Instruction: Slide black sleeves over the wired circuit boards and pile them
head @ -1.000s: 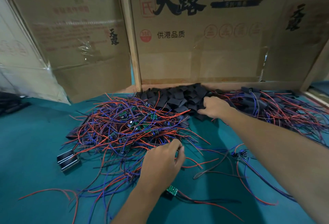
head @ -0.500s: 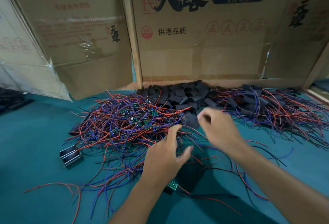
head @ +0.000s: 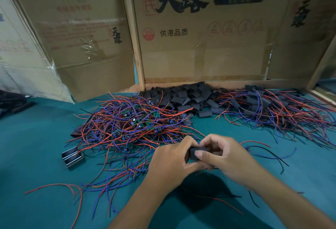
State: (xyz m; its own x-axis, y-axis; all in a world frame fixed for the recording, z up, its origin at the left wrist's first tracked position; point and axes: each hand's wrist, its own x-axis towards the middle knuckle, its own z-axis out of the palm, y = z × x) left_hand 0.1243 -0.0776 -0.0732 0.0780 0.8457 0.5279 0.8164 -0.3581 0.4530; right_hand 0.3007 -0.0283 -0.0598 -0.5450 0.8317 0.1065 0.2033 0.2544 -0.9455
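Now both hands, left hand (head: 169, 163) and right hand (head: 223, 156), pinch one black sleeve (head: 197, 153) above the bench; keep its mouth open, feeding wires first.

Bare teal desk (head: 32, 156) lies open along the left edge and in the near right corner, where a hand could pass freely, though a few stray red and blue wires (head: 54, 186) trail across the near left. The middle is blocked by a tangle of wired circuit boards (head: 131, 125), with a heap of black sleeves (head: 185, 97) behind it and a pile of sleeved boards (head: 269, 108) to the right. Upright cardboard boxes (head: 200, 37) wall off the back, and two small black metal parts (head: 72, 157) sit just left of the tangle.
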